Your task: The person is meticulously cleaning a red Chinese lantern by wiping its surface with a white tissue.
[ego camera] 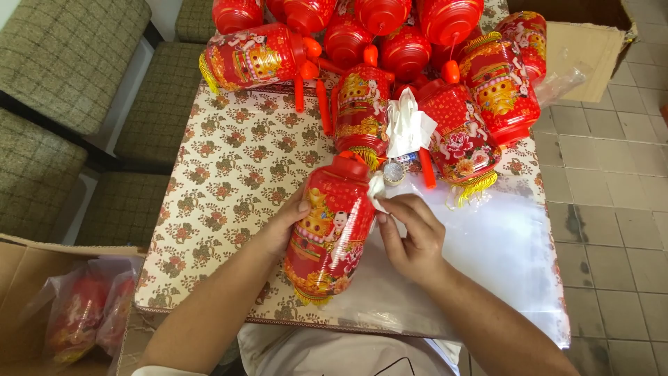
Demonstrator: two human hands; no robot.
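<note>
A red lantern with gold patterns and a yellow tassel lies tilted on the table in front of me. My left hand grips its left side, thumb on the body. My right hand pinches a small white piece against the lantern's upper right edge. A clear plastic bag is spread under and right of my right hand.
Several red lanterns are piled at the table's far end, with crumpled white plastic and a small round metal thing among them. Padded seats stand left. Cardboard boxes sit at lower left and upper right.
</note>
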